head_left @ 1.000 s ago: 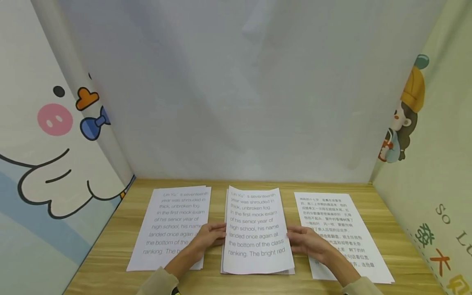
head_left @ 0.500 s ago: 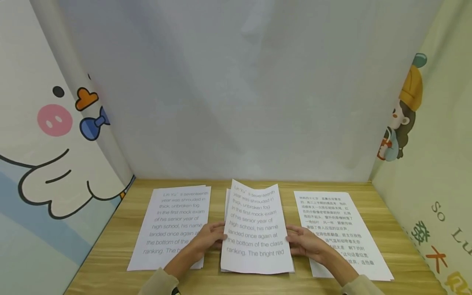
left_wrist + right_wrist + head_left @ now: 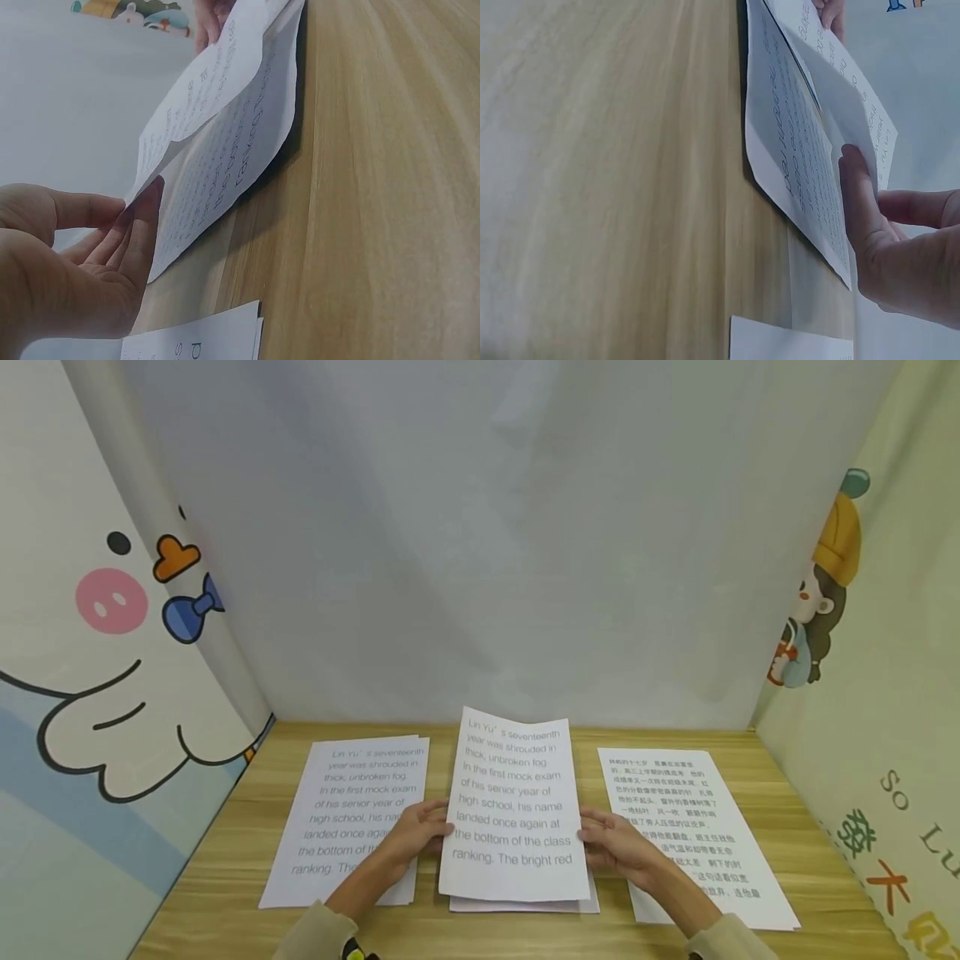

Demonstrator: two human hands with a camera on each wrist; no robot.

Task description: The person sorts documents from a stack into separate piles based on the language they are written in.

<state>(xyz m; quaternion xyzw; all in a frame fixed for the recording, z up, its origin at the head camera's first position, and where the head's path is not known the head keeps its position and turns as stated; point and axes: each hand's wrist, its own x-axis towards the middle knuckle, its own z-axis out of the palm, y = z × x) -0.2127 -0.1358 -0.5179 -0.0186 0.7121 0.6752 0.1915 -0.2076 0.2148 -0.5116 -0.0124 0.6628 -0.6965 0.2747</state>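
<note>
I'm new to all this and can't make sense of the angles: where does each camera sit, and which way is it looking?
Head: worn high, looks forward and down at the wooden table; shows left hand, right hand, both sleeves.
Left wrist: low beside the table, looks along the lifted sheet; shows left fingers.
Right wrist: mirrored, low; shows right fingers.
All three share the lifted sheet and the middle stack beneath.

Top sheet [image 3: 513, 810] now higher off stack [image 3: 525, 905]

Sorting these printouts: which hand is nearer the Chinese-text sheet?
Right. The right hand lies over the Chinese-text sheet's left edge; the left hand is across the lifted sheet.
</note>
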